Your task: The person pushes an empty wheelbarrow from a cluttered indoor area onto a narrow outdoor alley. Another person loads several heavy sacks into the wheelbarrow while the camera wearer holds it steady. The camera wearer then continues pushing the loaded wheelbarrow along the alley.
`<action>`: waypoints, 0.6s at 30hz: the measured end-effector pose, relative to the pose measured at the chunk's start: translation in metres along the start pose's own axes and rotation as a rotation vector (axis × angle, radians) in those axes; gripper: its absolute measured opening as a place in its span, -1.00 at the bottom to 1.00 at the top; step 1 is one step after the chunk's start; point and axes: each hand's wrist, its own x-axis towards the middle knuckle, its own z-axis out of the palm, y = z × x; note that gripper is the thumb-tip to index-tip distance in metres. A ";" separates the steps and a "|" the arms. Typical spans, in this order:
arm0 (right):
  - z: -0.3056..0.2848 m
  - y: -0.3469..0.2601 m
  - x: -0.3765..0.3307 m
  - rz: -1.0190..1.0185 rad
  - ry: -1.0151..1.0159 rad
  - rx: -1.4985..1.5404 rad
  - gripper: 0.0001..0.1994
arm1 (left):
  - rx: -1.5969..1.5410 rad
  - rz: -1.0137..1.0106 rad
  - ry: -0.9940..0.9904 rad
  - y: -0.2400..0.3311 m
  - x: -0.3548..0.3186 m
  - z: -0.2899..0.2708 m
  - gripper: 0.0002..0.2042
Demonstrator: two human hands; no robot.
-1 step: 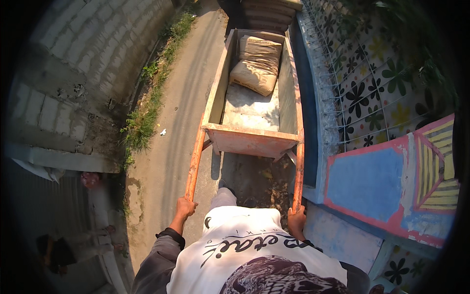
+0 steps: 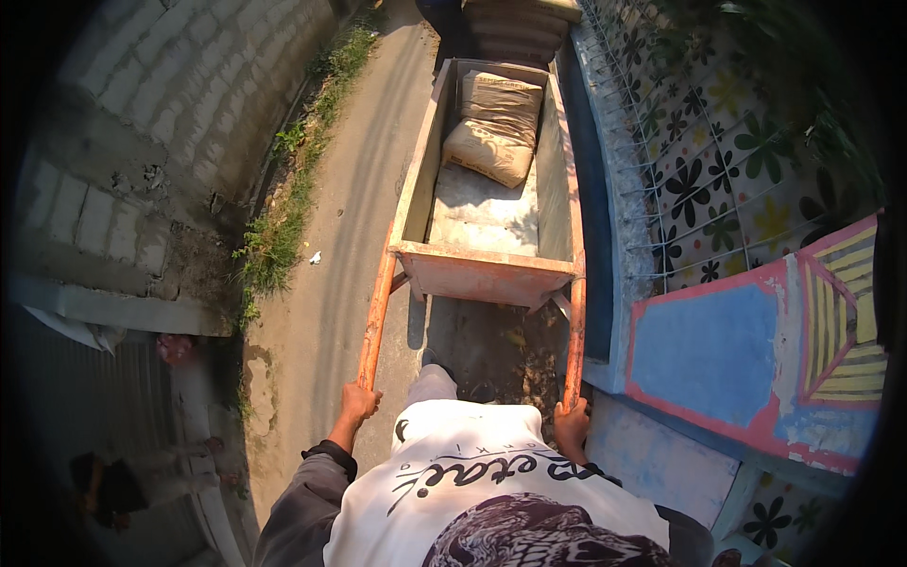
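An orange wheelbarrow (image 2: 482, 274) with a long, dusty tray stands in front of me on a narrow paved path. A tan paper sack (image 2: 491, 128) lies at the far end of the tray. My left hand (image 2: 359, 402) is shut around the end of the left handle (image 2: 376, 312). My right hand (image 2: 570, 425) is shut around the end of the right handle (image 2: 574, 331). My white printed shirt fills the lower middle of the view, and one knee shows between the handles.
A grey block wall (image 2: 161, 123) and a grass strip (image 2: 283, 227) run along the left of the path. A blue ledge, a wire fence and a flower-painted wall (image 2: 709, 189) close the right side. Stacked sacks (image 2: 520, 24) lie beyond the barrow. A dark figure (image 2: 113, 482) is at lower left.
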 end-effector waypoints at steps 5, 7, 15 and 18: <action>0.005 0.004 -0.001 -0.043 -0.001 0.013 -0.53 | 0.054 0.161 0.230 -0.015 -0.009 0.022 -0.63; -0.004 -0.002 -0.002 0.003 -0.029 0.006 -0.52 | 0.116 0.240 0.279 -0.012 -0.010 0.024 -0.62; 0.013 0.002 -0.011 -0.024 -0.003 0.003 -0.52 | 0.229 0.265 0.354 0.000 -0.018 0.015 -0.59; 0.022 -0.005 -0.014 0.000 0.042 0.003 -0.54 | 0.223 0.254 0.345 -0.002 -0.012 0.012 -0.60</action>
